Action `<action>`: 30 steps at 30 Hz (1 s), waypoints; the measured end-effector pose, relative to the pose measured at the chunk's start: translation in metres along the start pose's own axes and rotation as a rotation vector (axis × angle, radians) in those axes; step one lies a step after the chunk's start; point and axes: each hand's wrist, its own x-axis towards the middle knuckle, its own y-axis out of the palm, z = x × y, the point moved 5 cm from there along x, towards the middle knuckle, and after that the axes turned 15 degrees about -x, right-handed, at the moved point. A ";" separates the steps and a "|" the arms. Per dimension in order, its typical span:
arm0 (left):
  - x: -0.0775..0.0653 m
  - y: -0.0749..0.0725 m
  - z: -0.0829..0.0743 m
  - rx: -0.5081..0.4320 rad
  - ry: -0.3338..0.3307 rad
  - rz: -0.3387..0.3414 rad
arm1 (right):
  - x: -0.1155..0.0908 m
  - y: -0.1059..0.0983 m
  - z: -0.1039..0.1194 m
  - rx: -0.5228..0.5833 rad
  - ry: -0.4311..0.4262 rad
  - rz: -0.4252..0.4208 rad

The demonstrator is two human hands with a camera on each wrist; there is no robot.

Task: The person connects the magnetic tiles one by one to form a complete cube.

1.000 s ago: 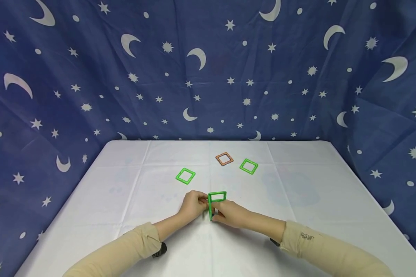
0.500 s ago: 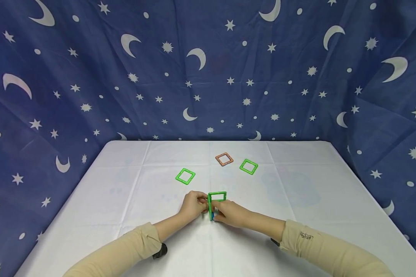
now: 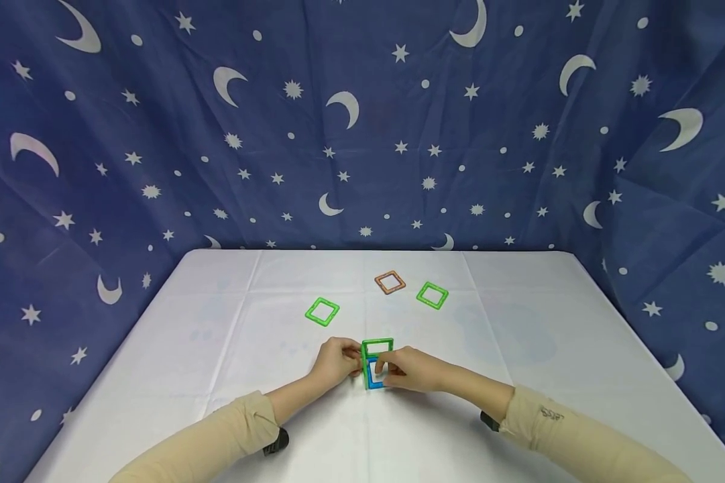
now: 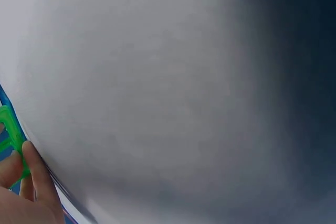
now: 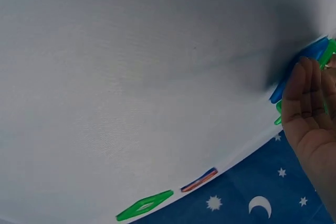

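My left hand [image 3: 333, 365] pinches the green square frame tile [image 3: 365, 377] that stands on edge, with a thumb and fingertips on it in the left wrist view. Another green frame tile [image 3: 377, 340] joins it at the far side. On the near side, a blue square frame tile [image 3: 375, 385] meets the standing green one. My right hand [image 3: 421, 370] is at the blue tile, relaxed fingertips over its face and hiding its right part. In the right wrist view those fingers [image 5: 304, 85] look fairly straight and overlap the blue tile [image 5: 294, 72].
On the white-covered table [image 3: 265, 429], an orange frame tile [image 3: 377, 283] and a green frame tile [image 3: 418, 299] lie flat at the back. Another green frame tile [image 3: 308, 314] lies beyond my left hand. A blue star-and-moon curtain [image 3: 374, 188] stands behind the table.
My right hand has shifted slightly right, uncovering the blue tile, of which only a sliver showed before. My left hand stays on the green tile. The head view has tilted slightly up.
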 end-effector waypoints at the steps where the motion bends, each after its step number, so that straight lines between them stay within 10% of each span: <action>1: 0.000 0.000 0.001 -0.012 -0.007 0.004 | -0.001 0.000 -0.002 0.001 0.002 -0.001; 16: 0.002 -0.008 -0.001 0.007 0.022 0.062 | -0.011 -0.040 -0.045 -0.065 0.050 -0.051; 30: 0.001 -0.007 0.000 0.037 0.048 0.142 | 0.011 -0.073 -0.106 -0.268 0.302 -0.225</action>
